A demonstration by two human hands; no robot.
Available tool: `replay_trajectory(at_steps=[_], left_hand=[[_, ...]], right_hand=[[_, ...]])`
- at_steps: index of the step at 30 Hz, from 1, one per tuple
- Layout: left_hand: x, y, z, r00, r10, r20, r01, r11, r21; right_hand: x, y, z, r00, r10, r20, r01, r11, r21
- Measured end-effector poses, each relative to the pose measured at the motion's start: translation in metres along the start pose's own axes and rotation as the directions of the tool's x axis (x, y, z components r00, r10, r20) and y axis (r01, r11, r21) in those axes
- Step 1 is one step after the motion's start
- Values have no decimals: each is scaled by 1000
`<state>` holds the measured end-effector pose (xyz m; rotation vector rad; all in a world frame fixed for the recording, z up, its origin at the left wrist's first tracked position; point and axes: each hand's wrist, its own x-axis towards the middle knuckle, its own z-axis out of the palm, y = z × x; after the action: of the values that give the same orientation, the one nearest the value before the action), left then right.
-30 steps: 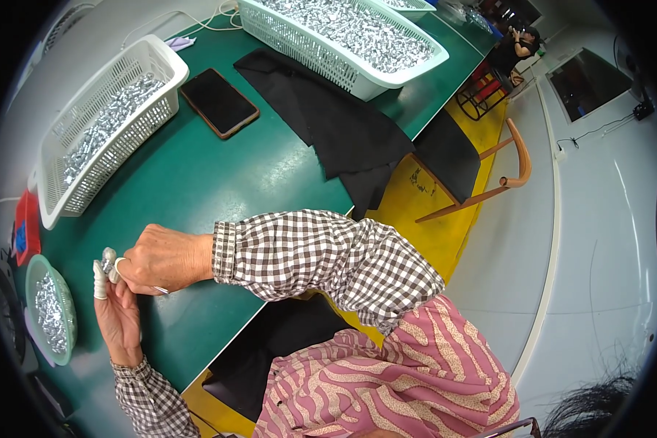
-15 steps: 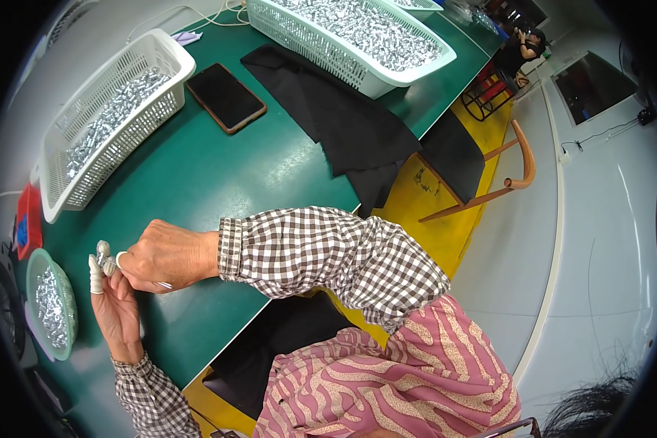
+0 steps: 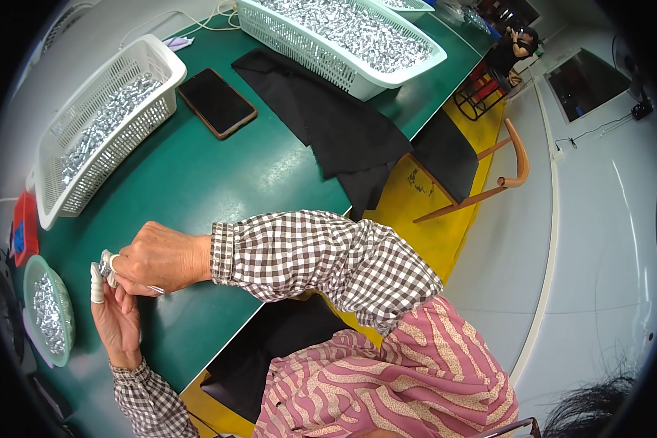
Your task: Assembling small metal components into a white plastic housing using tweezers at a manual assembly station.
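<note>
Above the near left part of the green table, my two hands meet at the fingertips. My left hand point(image 3: 118, 325), with white finger cots on it, is closed on a small silver metal part point(image 3: 104, 267). Knuckles up, my right hand point(image 3: 162, 255) is curled beside it, its fingertips, one in a white cot, against the part. A thin silver tip point(image 3: 156, 290) pokes out from under the right hand; the rest of that tool is hidden in the fist. Left of the hands stands a round green basket point(image 3: 68, 339) of small silver parts.
A white basket point(image 3: 113, 182) of silver parts stands at the far left, a larger one point(image 3: 376, 86) at the back. Between them lie a phone point(image 3: 217, 104) and black cloth point(image 3: 343, 135). A red bin point(image 3: 26, 230) sits at the left edge. Chair point(image 3: 452, 160) and person point(image 3: 515, 51) are right.
The whole view has shifted slightly. My right fingers have closed in over the small silver part, covering more of it. Both hands stay together.
</note>
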<state>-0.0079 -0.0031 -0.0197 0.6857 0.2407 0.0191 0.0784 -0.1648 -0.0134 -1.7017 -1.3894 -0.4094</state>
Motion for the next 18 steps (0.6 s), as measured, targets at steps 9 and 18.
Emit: replay_trajectory(at_steps=[9,18], left_hand=[[11,12,-20,994,113,-5,-113,994,5],[0,5,5,996,56,-64,-36,962,272]], right_hand=[[6,2,-2,989,-57,-137,60,998,16],[10,11,-6,971,129,-202,-67,956,285]])
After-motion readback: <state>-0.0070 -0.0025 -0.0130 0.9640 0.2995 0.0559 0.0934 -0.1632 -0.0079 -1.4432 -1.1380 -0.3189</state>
